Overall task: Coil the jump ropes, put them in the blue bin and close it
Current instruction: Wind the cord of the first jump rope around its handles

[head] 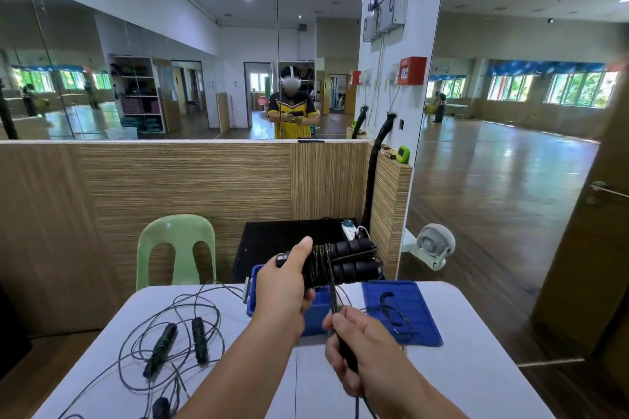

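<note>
Standing at a smooth white table (459,367) bearing an open blue plastic bin (315,313), its flat ribbed lid (420,296) just beside, and a loose tangle of thin ropes (163,347) at left. Clamping the left hand (280,286) around two ridged foam handles (354,257) wound with glossy cord (318,265), above the bin. Pinching the cord's taut tail in the right hand (360,347).

The jump rope handles (357,272) look like matt black foam with ribbed grips, and the cord (316,265) wound round them is thin, slick and glossy. The desk (459,367) has a smooth, pale, faintly shiny top. The blue bin (316,316) and its ridged lid (418,303) are moulded plastic. The green chair (177,231) is glossy plastic, the partition (187,180) striped wood-grain laminate, the floor (493,187) polished wood.
</note>
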### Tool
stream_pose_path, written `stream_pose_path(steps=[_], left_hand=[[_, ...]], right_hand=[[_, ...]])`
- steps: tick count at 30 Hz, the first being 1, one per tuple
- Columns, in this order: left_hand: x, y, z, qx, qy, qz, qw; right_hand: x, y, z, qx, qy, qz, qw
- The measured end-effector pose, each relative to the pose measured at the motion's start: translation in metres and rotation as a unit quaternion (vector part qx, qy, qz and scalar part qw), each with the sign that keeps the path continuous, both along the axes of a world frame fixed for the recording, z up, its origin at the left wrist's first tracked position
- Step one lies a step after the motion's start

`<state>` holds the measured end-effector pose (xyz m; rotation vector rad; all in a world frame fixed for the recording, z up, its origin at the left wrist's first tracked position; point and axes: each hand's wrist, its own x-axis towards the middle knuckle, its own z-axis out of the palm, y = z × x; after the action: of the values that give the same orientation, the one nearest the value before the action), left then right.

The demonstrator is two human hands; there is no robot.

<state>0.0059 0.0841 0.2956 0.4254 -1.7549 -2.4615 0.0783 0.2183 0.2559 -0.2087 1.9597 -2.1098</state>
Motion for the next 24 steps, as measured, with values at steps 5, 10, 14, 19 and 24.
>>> stream_pose_path(steps=[5,10,14,19,24], left_hand=[[0.0,-0.003,0.003,0.012,-0.007,-0.017,1.0],[0.003,-0.007,0.006,0.008,0.004,-0.039,0.999],[0.007,-0.008,0.008,-0.001,0.019,-0.059,0.998],[0.01,-0.011,0.01,-0.033,0.04,-0.061,0.997],[0.01,-0.019,0.006,-0.062,0.063,-0.06,0.994]], right_hand=[[-0.013,0.011,-0.021,0.04,-0.003,0.015,0.999],[-0.029,0.031,-0.027,0.156,0.038,0.013,0.987],[-0.055,0.04,0.003,0.297,0.145,-0.008,0.944],[-0.091,0.055,0.042,0.35,0.128,0.019,0.928],[-0.119,0.061,0.081,0.421,0.198,0.066,0.883]])
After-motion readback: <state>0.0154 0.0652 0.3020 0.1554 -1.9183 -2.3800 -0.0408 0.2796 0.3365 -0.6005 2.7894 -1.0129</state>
